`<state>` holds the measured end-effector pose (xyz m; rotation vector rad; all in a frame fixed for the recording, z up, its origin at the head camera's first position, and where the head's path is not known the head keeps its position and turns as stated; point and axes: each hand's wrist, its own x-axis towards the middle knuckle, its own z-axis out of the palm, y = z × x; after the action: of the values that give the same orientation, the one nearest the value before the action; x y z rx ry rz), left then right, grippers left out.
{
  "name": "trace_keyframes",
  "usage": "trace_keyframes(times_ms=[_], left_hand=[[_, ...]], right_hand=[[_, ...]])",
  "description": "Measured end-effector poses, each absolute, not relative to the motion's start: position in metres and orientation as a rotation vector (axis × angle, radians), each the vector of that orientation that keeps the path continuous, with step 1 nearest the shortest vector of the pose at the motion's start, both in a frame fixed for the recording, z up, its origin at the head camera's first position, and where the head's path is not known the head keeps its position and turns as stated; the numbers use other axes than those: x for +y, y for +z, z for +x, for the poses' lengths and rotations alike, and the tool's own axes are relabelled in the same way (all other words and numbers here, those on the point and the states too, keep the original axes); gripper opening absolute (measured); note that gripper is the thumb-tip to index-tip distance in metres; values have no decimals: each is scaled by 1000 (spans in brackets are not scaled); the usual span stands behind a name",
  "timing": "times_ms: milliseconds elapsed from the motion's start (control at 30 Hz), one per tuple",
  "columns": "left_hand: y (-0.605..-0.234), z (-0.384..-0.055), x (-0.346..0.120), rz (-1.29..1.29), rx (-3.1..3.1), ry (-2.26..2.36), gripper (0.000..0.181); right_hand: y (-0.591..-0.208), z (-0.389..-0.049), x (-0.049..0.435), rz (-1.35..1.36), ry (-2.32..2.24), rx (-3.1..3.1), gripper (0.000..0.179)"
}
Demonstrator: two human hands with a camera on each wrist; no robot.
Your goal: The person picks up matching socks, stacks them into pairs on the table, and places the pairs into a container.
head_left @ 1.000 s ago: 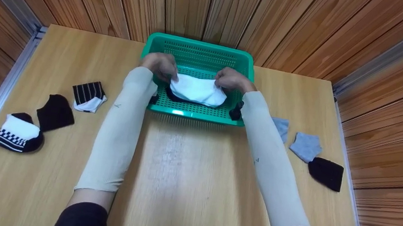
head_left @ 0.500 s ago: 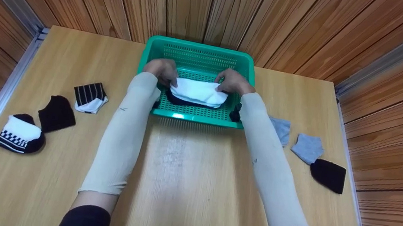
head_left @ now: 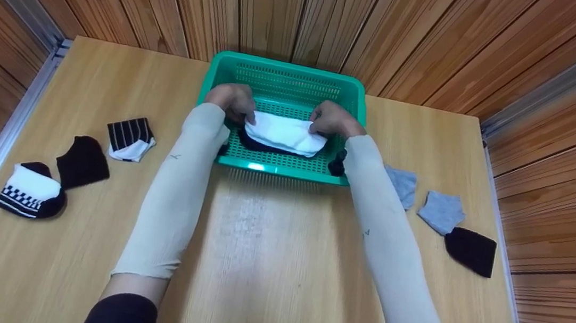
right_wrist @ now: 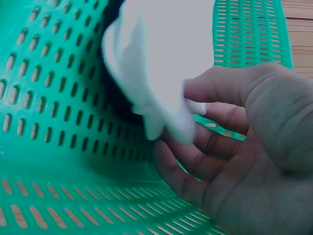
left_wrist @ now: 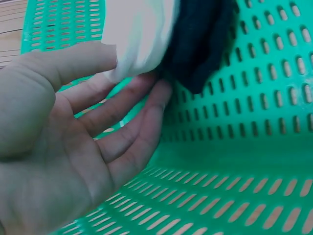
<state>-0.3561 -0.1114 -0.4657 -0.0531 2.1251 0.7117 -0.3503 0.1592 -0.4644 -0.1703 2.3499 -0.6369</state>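
Eyeing your surface, you've got the green basket near its back edge. Inside, the white sock (maybe a pair) sits against a dark sock, your left hand pinching one end between its fingers and your right hand pinching the other. Those holds look pretty shallow to me, so if you tug unevenly, I'd bet an end slips loose or the dark one gets dragged along.
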Motion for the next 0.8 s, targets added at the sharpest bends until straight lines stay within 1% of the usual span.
trace_keyframes(times_ms=[133, 167, 367, 633, 800], left_hand=[[-452, -352, -110, -9, 2129, 761, 41], [-448, -351, -109, 8, 2133, 770, 38], [-427, -342, -102, 101, 2190, 751, 30], [-406, -323, -98, 213, 2265, 692, 39], [-393, -303, -90, 296, 2353, 648, 50]], right_hand=[[-453, -349, 162, -206, -672, 2358, 24], [-449, -348, 163, -221, -677, 2366, 25], [-437, -341, 171, -291, -698, 2420, 25], [-427, -325, 182, -369, -716, 2463, 26], [-420, -309, 184, -441, -730, 2482, 25]])
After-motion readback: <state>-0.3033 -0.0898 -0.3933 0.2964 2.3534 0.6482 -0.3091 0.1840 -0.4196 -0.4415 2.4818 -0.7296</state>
